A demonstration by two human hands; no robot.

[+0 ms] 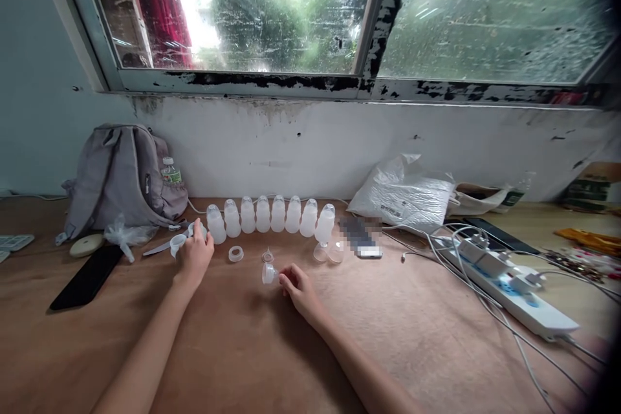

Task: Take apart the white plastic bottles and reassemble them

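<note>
Head cam: left hand (194,253) is curled around a small clear cap (177,243) by the left end of the bottle row (270,215). Right hand (297,286) pinches a clear nipple (269,273) with its fingertips, low over the table (398,330), in front of the row. A ring (235,253) lies between the hands.

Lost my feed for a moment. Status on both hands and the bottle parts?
Left hand gripping a small clear part by the bottle row. Right hand pinching a clear cap on the table. Loose ring lies between the hands.
</note>
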